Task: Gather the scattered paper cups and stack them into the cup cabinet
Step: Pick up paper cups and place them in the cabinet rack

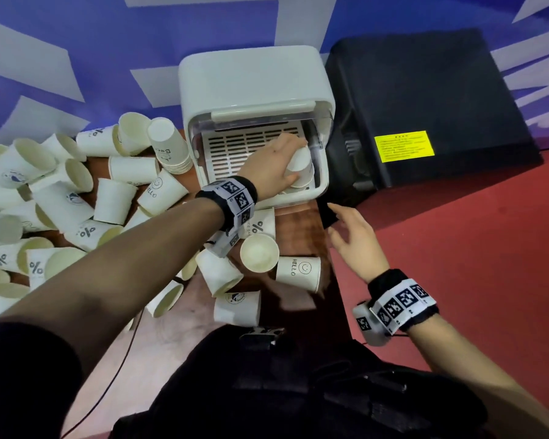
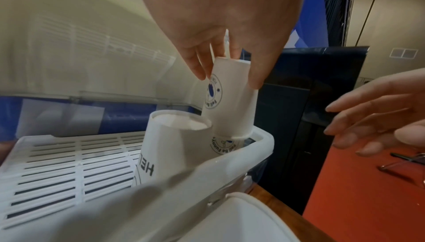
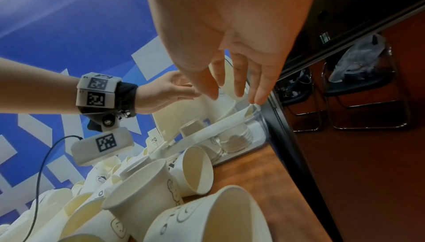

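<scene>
Paper cup [image 2: 232, 98] pinched upside-down by left hand [image 1: 271, 166], over the stack [image 2: 224, 145] in cabinet [image 1: 254, 80] corner | right hand [image 1: 355, 239] open, idle, empty | advice: keep cup plumb; seat fully; release; avoid nudging neighbour cup [image 2: 170, 147] beside fingers

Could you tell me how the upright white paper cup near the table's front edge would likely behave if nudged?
The upright white paper cup looks empty and thin-walled, so probably very light and easily crushed. It would likely tip; once down, it may roll in a curve, like the tapered fallen HELLO cup beside it.
</scene>
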Motion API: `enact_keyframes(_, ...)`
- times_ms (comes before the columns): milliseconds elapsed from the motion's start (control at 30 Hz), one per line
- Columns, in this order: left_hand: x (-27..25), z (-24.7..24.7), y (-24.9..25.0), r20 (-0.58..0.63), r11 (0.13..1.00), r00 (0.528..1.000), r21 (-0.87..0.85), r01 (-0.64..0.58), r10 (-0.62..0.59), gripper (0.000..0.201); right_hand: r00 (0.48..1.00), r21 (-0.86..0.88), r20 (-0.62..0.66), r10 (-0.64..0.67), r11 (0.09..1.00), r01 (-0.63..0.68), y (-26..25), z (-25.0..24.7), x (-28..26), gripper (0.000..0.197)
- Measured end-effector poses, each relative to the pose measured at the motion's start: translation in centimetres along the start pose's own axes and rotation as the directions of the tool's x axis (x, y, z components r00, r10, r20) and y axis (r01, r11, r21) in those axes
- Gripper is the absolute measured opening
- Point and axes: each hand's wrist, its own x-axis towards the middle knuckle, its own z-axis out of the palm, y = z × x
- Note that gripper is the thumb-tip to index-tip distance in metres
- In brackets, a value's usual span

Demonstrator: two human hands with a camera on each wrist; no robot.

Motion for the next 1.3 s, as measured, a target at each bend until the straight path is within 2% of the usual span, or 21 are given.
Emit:
enact_keyframes(167, 0.8, 1.3, -1.1, 0.080, 0.995, 0.997, 0.097, -0.003, -0.005, 0.057, 1.000, -0.009, 0.011, -0.012, 1.000, 0.012, 0.5, 0.5, 0.4, 0.046)
enact_keyframes(367, 1.1, 2.6, -1.7, 0.091, 0.978, 0.996, 0.207, 0.000, -0.019, 0.060, 0.997, -0.033, 0.077, -0.005, 0.999, 0.008, 0.8, 0.6, 1.2, 0.039)
enact_keyframes(467, 1.5, 2.6, -1.6, 0.124, 0.975, 0.991, 0.223, 0.019, -0.048, 0.061, 0.993, -0.058, 0.118, 0.026, 0.998, -0.019, 0.6, 0.7, 1.5, 0.035)
enact_keyframes(633, 0.8, 1.9, -1.4, 0.156, 0.972, 0.988, 0.231, -0.039, 0.003, 0.068, 0.990, -0.080, 0.138, 0.019, 0.997, -0.008, -0.2, 0.8, 1.9, 0.034)
enact_keyframes(800, -3.3, 1.0, -0.8, 0.038, 0.991, 0.998, 0.127, -0.048, 0.044, 0.062, 0.984, -0.103, 0.176, 0.023, 0.995, -0.005, -1.0, 0.9, 1.2, 0.035)
enact_keyframes(933, -7.9, 0.5, -0.4, -0.037, 0.997, 0.999, 0.066, -0.026, 0.028, 0.061, 0.951, -0.153, 0.292, 0.103, 0.986, -0.060, -1.3, 1.8, -0.1, 0.040)
enact_keyframes(1100, -14.5, 0.4, -1.3, -0.015, 0.999, 0.999, 0.040, 0.030, -0.029, 0.056, 0.863, -0.255, 0.450, 0.228, 0.959, -0.120, -1.7, 3.0, -2.0, 0.045)
enact_keyframes(1200, -18.2, 0.3, -1.7, -0.008, 0.997, 1.000, 0.076, 0.016, -0.015, 0.053, 0.844, -0.311, 0.475, 0.249, 0.945, -0.104, -1.9, 3.7, -3.0, 0.049)
enact_keyframes(1300, -21.3, 0.9, -1.4, 0.016, 0.995, 1.000, 0.098, -0.028, 0.027, 0.043, 0.822, -0.326, 0.503, 0.265, 0.940, -0.104, -2.2, 4.6, -3.7, 0.047)
